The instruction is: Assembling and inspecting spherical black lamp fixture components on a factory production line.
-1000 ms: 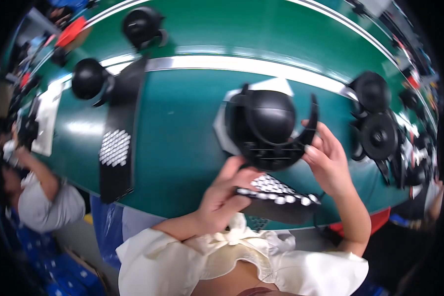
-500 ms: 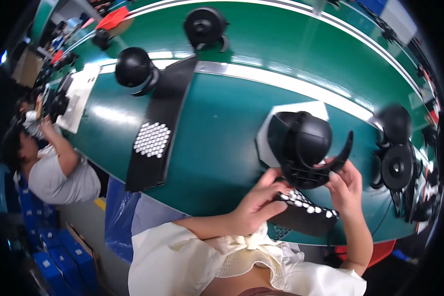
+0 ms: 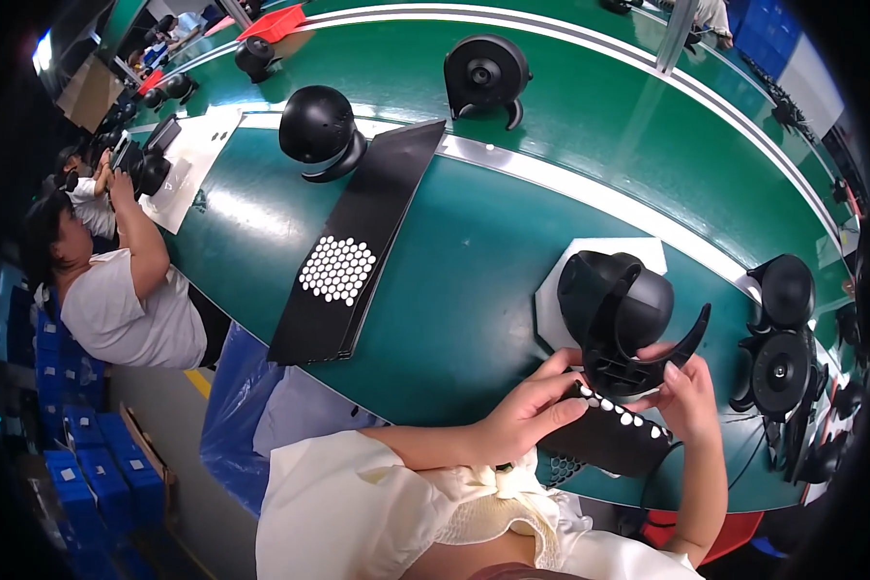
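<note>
A black round plastic housing on a curved stand rests on a white pad on the green bench. My left hand reaches to its ribbed base with fingers pinched at the base's near edge. My right hand grips the stand's right side by the base. Just below both hands lies a black sheet with white round stickers.
A stack of long black sheets with a patch of white dots lies to the left. More black housings stand farther back, and several at the right. A seated person in white works at far left.
The view has swung, so the housing now sits lower right. My left hand has moved from the sticker sheet up to the housing's base; the right hand stays on the stand.
</note>
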`<state>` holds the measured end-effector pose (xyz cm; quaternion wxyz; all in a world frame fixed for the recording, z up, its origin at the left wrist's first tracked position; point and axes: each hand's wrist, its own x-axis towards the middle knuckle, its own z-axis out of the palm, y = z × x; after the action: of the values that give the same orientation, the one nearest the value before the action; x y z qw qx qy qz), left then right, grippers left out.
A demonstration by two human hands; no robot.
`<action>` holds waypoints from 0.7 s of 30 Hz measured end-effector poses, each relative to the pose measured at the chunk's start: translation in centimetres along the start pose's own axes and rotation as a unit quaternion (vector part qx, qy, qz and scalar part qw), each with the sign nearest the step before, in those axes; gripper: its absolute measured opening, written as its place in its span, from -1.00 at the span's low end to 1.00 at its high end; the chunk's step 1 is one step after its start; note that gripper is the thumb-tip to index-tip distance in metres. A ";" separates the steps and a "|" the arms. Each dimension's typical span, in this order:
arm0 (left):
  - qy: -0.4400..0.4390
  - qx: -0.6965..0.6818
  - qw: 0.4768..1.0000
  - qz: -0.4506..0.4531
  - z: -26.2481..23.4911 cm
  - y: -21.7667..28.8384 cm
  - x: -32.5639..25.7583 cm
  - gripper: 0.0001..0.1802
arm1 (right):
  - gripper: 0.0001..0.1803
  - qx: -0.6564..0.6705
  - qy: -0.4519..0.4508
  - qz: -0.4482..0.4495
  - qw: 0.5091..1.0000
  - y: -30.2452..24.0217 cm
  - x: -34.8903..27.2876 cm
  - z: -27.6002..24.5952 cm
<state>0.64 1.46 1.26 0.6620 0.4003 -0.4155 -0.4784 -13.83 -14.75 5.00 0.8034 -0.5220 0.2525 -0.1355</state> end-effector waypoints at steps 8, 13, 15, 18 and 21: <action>-0.024 -0.007 1.000 0.004 -1.7 1.1 -0.5 -0.68 | -0.78 -0.188 0.093 -0.130 0.969 -3.1 1.7 0.0; -0.023 -0.038 0.999 -0.022 -2.0 1.6 -0.6 -0.69 | -0.85 -0.650 0.207 -0.296 0.669 -3.5 11.6 -0.9; -0.046 -0.013 0.999 -0.021 -1.7 1.3 -0.3 -0.69 | -0.91 -0.783 0.251 -0.264 0.505 -1.9 17.4 -5.1; -0.056 -0.005 0.997 -0.045 -1.7 0.7 -0.1 -0.70 | -0.95 -0.843 0.258 -0.229 0.413 -1.7 23.2 -8.2; -0.050 0.030 0.998 -0.040 -2.0 1.0 -0.3 -0.71 | -0.91 -0.862 0.244 -0.232 0.379 -2.0 27.1 -7.6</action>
<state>2.77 2.27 1.50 0.6085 0.4120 -0.4455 -0.5114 4.72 -34.47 -2.80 -0.2382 -0.9160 0.2873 -0.1472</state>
